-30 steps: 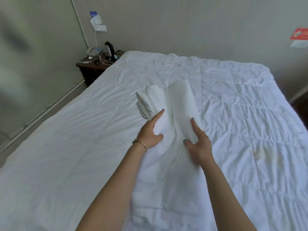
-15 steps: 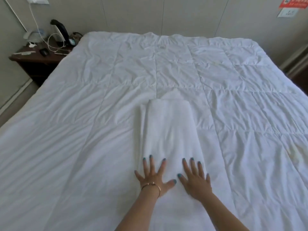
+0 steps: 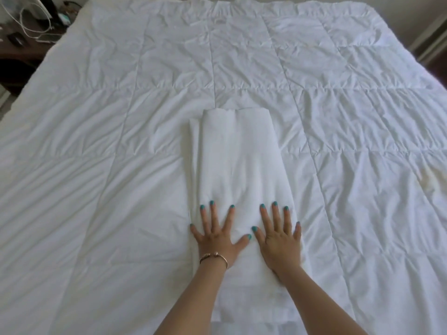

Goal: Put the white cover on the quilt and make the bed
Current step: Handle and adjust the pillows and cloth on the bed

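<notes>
1. Spread flat across the whole bed: a white quilted quilt with stitched squares (image 3: pixel 326 122), wrinkled but laid out, presumably so that the cover can be opened over it edge to edge.
2. Lying lengthwise down the middle of that quilt: a long folded white fabric cover (image 3: pixel 235 160), several layers thick, far end squared off near the bed's centre, near end running toward the foot and under the forearms.
3. Placed centrally, most likely, so that unfolding to either side reaches both edges evenly.
4. Pressed palm-down on the near part of the cover: left hand (image 3: pixel 216 238), fingers straight and spread wide, gripping nothing, little finger reaching the cover's left edge.
5. Beside it, also flat on the cover: right hand (image 3: pixel 280 240), fingers straight and splayed, holding nothing, outer fingers close to the right edge.
6. Both hands just apart, thumbs nearly meeting, probably to smooth the folds and pin the bundle before opening it.
7. Worn on the left wrist: a thin gold-coloured metal bangle (image 3: pixel 214 258).
8. At the far left corner: a dark wooden bedside table (image 3: pixel 17 47) with white cables (image 3: pixel 36 27) and small items, too blurred to name.
9. Faint yellowish stain (image 3: pixel 428 177) on the quilt's right side.
10. Task judged barely begun: cover still folded, quilt not yet inside.
</notes>
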Available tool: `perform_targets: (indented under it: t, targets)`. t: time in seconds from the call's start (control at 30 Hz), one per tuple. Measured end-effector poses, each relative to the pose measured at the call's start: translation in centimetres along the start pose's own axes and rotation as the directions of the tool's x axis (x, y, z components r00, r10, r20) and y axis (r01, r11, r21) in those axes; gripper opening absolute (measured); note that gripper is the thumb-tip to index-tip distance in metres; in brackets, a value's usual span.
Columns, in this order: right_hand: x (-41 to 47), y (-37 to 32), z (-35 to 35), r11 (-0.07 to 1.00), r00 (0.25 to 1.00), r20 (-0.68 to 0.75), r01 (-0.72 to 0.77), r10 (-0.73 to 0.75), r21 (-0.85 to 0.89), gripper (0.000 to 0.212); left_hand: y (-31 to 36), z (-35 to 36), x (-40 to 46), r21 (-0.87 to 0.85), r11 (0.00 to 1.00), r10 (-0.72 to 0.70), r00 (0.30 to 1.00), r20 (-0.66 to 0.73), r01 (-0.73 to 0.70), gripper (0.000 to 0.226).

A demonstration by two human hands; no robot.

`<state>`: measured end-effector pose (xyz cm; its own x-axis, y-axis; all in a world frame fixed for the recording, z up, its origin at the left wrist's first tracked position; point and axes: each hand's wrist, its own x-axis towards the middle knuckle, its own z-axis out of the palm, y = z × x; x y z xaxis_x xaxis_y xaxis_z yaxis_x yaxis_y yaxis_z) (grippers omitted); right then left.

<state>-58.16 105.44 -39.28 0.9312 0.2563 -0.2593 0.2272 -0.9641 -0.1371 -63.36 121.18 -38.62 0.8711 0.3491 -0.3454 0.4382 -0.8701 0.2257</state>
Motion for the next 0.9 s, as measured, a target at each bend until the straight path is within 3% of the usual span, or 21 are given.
perform_targets:
  t: [0.03, 0.1, 0.23, 0.37, 0.43, 0.5, 0.6, 0.77, 0.9]
  targets:
    - [-1.2, -0.3, -0.3, 1.000, 1.000, 0.002, -0.010, 0.010, 0.016, 0.062, -0.2, -0.1, -1.3, -0.016, 1.000, 0.021, 0.995, -0.097, -0.023, 0.081]
    - [-4.7, -0.3, -0.2, 0.998, 0.999, 0.042, 0.010, -0.012, 0.063, 0.061, -0.8, 0.7, -4.8, -0.029, 0.994, 0.103, 0.982, -0.159, -0.109, 0.069]
    - [-13.8, 0.8, 0.3, 0.998, 0.982, 0.188, -0.003, -0.009, 0.063, 0.060, -1.7, 2.9, -13.0, -0.120, 0.984, 0.129, 0.992, -0.003, -0.128, 0.067]
    - [-15.5, 1.4, -2.1, 1.000, 0.946, 0.324, -0.004, 0.002, 0.004, 0.061, -2.0, 0.3, -13.1, -0.143, 0.981, 0.148, 0.983, 0.106, -0.132, 0.056]
    - [-13.9, 1.2, -4.2, 1.000, 0.910, 0.415, 0.005, 0.001, -0.014, 0.057, -1.9, -1.9, -11.6, -0.196, 0.978, 0.086, 0.992, 0.089, -0.067, 0.054]
    - [-13.3, 0.5, -5.4, 1.000, 0.875, 0.484, 0.001, 0.001, -0.004, 0.058, -1.8, -3.4, -9.9, -0.302, 0.950, -0.063, 0.996, 0.060, 0.078, 0.063]
    - [-13.3, -0.4, -5.7, 0.998, 0.847, 0.532, -0.014, -0.016, 0.053, 0.062, -1.2, -4.4, -8.2, -0.408, 0.859, -0.251, 0.949, 0.190, 0.309, 0.081]
    - [-13.2, -0.7, -6.2, 0.995, 0.855, 0.517, -0.007, -0.047, 0.102, 0.067, -1.4, -4.5, -8.1, -0.482, 0.779, -0.402, 0.909, 0.107, 0.401, 0.073]
    - [-13.3, -0.2, -7.1, 0.983, 0.885, 0.459, -0.009, -0.078, 0.186, 0.067, -1.5, -4.9, -8.1, -0.513, 0.775, -0.392, 0.917, 0.067, 0.369, 0.065]
